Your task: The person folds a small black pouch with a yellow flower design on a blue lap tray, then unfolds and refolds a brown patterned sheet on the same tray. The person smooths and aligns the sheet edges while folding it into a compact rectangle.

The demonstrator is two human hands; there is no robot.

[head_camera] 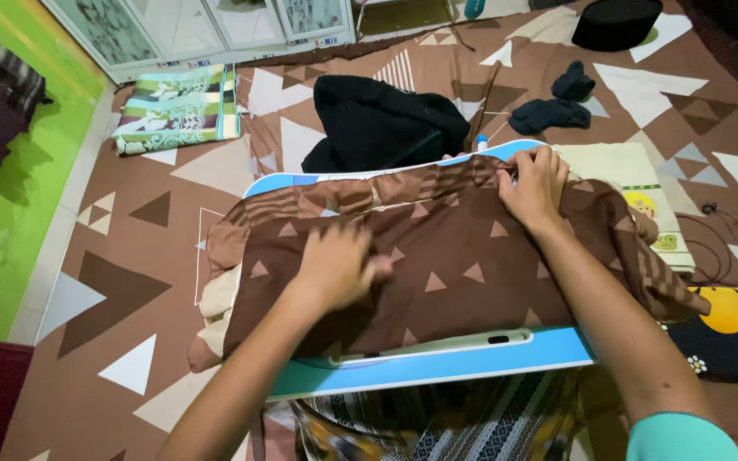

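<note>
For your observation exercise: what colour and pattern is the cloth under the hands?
Brown cloth with lighter triangles and a striped band, seen best in the head view.

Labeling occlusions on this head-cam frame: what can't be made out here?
- Left hand: motion-blurred, finger positions unclear.
- Blue-and-white board: its top is mostly hidden under the brown patterned cloth.
- Right hand: fingertips curl into the cloth's far edge, grip unseen.
- Black garment: crumpled, kind unclear.
- White cabinet: cut off by the top edge.

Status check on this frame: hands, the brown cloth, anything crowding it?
Left hand flat on brown patterned cloth, blurred. Right hand pinching its far edge. Cloth spread over blue-and-white board. Black garment lies just beyond, off the cloth.
</note>
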